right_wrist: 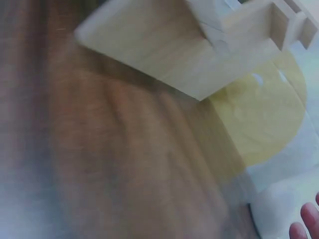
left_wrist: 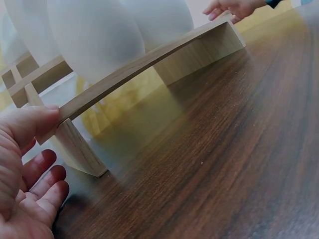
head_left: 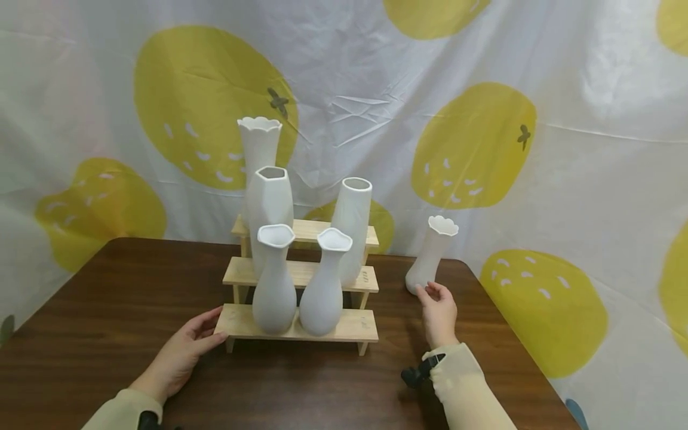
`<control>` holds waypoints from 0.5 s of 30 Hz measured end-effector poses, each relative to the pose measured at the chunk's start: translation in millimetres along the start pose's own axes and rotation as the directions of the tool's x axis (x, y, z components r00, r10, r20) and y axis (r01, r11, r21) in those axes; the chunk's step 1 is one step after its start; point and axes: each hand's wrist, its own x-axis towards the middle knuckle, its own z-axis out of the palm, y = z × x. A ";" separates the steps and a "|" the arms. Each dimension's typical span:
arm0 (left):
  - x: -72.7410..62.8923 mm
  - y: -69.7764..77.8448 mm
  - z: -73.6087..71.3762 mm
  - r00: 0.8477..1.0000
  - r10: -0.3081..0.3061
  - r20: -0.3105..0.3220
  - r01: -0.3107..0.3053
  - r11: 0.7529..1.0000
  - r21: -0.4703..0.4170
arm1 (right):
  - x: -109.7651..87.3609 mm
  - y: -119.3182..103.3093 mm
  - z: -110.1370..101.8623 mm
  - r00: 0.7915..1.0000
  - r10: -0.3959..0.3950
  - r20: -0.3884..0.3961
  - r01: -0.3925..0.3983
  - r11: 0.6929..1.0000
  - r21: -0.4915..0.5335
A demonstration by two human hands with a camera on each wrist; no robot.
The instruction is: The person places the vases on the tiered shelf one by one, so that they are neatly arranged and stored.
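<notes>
A pale wooden three-step stand (head_left: 236, 322) carries several white vases. My left hand (head_left: 185, 352) grips the left end of its lowest shelf; the left wrist view shows the thumb (left_wrist: 42, 119) against the shelf end and the other fingers loosely bent below. Two flared vases (head_left: 275, 298) with angular rims stand on that bottom step. To the right of the stand, a white vase (head_left: 427, 260) with a scalloped rim stands on the table. My right hand (head_left: 441, 316) is close at its base, fingers loosely bent. Only fingertips of this hand (right_wrist: 310, 219) show in the right wrist view.
Behind the front pair, a faceted vase (head_left: 271, 197) and a round-mouthed vase (head_left: 355, 221) stand on the stand. A tall scalloped vase (head_left: 260, 143) is at the back left. A white curtain (head_left: 344, 77) with yellow fruit prints hangs behind the dark wooden table (head_left: 134, 286).
</notes>
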 end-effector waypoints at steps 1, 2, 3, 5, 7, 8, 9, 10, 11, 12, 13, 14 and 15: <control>0.0 -0.1 -0.1 1.000 0.002 -0.001 -0.002 1.000 0.000 | 3.7 -2.1 0.2 1.000 -0.001 -0.014 0.001 1.000 -0.001; 0.0 -0.3 -0.1 1.000 0.004 -0.001 -0.004 1.000 0.003 | 7.3 -4.3 0.6 1.000 -0.002 -0.026 0.002 1.000 -0.001; 0.0 -0.6 -0.1 1.000 0.006 -0.002 -0.006 1.000 0.003 | 10.7 -6.7 1.0 0.999 -0.003 -0.036 0.003 1.000 0.001; 0.1 -0.9 -0.1 1.000 0.009 0.000 -0.009 1.000 0.001 | 17.8 -11.3 2.0 0.999 -0.006 -0.050 0.007 1.000 0.006; 0.0 -1.1 0.0 1.000 0.009 0.003 -0.009 1.000 -0.002 | 24.3 -16.0 3.5 0.997 -0.018 -0.069 0.017 1.000 -0.006; -0.1 -1.0 0.0 1.000 0.010 0.004 -0.010 1.000 -0.002 | 27.6 -18.2 4.5 0.996 -0.022 -0.081 0.021 1.000 -0.016; -0.3 -0.8 0.0 1.000 0.011 0.004 -0.011 1.000 -0.005 | 30.7 -20.3 5.7 0.995 -0.026 -0.095 0.024 0.999 -0.029; -0.5 -0.5 0.1 1.000 0.011 0.003 -0.011 1.000 -0.007 | 33.6 -22.1 6.7 0.994 -0.028 -0.108 0.024 0.999 -0.041; -0.8 -0.2 0.1 1.000 0.010 0.003 -0.009 1.000 -0.008 | 36.4 -23.7 7.7 0.992 -0.029 -0.122 0.022 0.998 -0.058; -1.2 -0.1 0.3 1.000 0.010 0.002 -0.010 1.000 -0.008 | 38.6 -25.3 8.6 0.990 -0.030 -0.134 0.021 0.997 -0.071; -1.4 0.1 0.3 1.000 0.010 0.000 -0.010 1.000 -0.009 | 40.6 -26.7 9.6 0.989 -0.028 -0.143 0.017 0.997 -0.078; -1.7 0.2 0.4 1.000 0.011 -0.003 -0.011 1.000 -0.010 | 42.5 -27.8 10.4 0.989 -0.022 -0.149 0.010 0.997 -0.082; -1.9 0.2 0.3 1.000 0.010 -0.004 -0.010 1.000 -0.010 | 44.3 -28.4 11.3 0.988 -0.020 -0.155 0.006 0.996 -0.090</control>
